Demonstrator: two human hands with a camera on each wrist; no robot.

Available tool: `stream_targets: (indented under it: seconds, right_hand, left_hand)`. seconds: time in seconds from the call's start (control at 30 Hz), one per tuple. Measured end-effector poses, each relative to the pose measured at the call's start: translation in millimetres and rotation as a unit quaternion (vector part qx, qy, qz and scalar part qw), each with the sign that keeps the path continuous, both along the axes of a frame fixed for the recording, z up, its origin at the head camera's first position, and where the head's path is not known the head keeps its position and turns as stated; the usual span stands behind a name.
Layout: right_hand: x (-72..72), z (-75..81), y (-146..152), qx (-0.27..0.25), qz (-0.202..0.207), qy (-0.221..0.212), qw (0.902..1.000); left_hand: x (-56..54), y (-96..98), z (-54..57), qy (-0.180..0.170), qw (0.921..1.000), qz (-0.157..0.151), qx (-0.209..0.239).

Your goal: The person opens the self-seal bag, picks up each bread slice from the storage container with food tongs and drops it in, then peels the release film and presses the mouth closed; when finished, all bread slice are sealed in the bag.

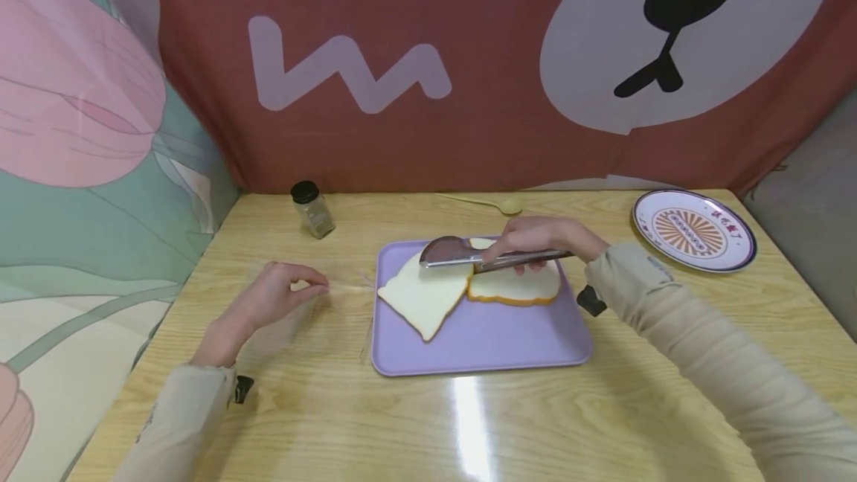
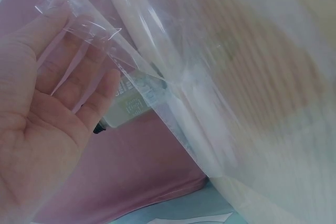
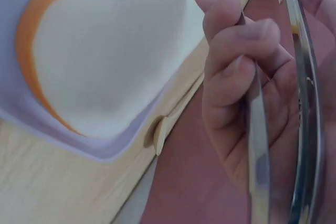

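Observation:
My right hand (image 1: 525, 240) grips metal tongs (image 1: 515, 260) over a lilac tray (image 1: 482, 352). The rounded end of the tongs lies at the upper part of the left bread slice (image 1: 425, 303); whether it pinches the slice cannot be told. A second bread slice (image 1: 515, 288) lies on the tray under my right hand. In the right wrist view, fingers wrap around one arm of the tongs (image 3: 257, 145). To the left of the tray, my left hand (image 1: 284, 290) pinches the edge of a clear plastic bag or film (image 2: 173, 77), hardly visible in the head view.
A small black-lidded jar (image 1: 313, 210) stands at the back left of the wooden table (image 1: 321, 422). Behind the tray lies a pale spoon (image 1: 510, 207). A patterned white plate (image 1: 696, 231) rests at the back right. A reddish-brown cloth (image 1: 482, 125) hangs behind the table.

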State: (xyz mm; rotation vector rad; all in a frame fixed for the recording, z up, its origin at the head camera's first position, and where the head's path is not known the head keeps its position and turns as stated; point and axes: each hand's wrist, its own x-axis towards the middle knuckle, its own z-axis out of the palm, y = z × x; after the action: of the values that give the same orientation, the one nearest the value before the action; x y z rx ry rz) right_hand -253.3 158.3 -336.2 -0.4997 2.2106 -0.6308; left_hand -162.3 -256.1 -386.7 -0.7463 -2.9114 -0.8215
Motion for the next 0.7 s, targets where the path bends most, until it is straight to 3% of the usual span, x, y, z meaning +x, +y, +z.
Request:
stream_targets:
  seconds: [0.13,0.3,0.37,0.47,0.57,0.7]
  right_hand:
    - [-2.9,6.6,0.3,0.025,0.034,0.053,0.9977]
    - [-5.1,23.2,4.4,0.048,0.108,0.107,0.9872]
    - [-4.3,28.6,4.8,0.052,0.133,0.089,0.9858]
    - [-2.0,32.1,2.7,0.05,0.158,0.027,0.9859]
    - [1.2,31.7,0.2,0.063,0.155,-0.036,0.9852]
    - [2.7,26.2,0.6,0.091,0.12,-0.085,0.9849]
  left_hand:
    - [0.8,-2.2,-0.7,0.006,1.0,-0.004,0.004]
    - [0.8,-3.3,0.4,0.003,1.0,0.0,0.008]
    - [0.8,-3.2,1.1,0.001,1.0,0.001,0.006]
    - [0.6,-3.1,0.8,-0.002,1.0,0.0,0.004]
    - [0.7,-3.5,-0.2,-0.003,1.0,-0.001,0.004]
    - [1.4,-4.9,-1.4,-0.004,1.0,0.001,0.006]
